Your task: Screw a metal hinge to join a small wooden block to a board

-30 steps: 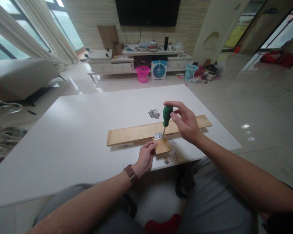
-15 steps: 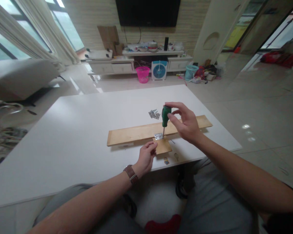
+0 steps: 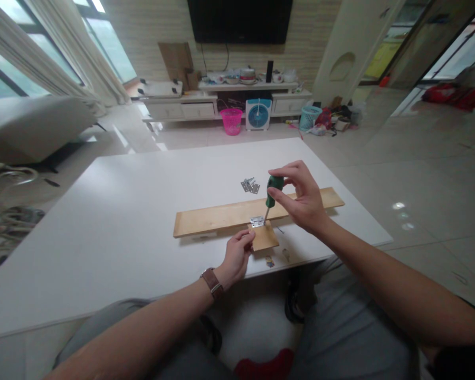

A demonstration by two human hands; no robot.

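My right hand (image 3: pixel 301 198) is closed round the green handle of a screwdriver (image 3: pixel 273 191), which stands nearly upright, tilted a little to the right. Its tip rests on a small metal hinge (image 3: pixel 257 221). The hinge joins a long wooden plank (image 3: pixel 214 216) to a small square wooden piece (image 3: pixel 265 237). My left hand (image 3: pixel 235 256), with a brown watch strap on the wrist, pinches the left edge of the small wooden piece, fingers curled.
Several spare hinges (image 3: pixel 250 184) lie on the white table (image 3: pixel 122 221) beyond the plank. Small screws (image 3: pixel 285 255) lie near the front edge. Beyond the table are a TV cabinet, a pink basket (image 3: pixel 231 120) and a small fan (image 3: pixel 258 113).
My right hand has shifted on the screwdriver handle, its fingers closing further over the top, and the handle now leans more to the right. My left hand has stayed put.
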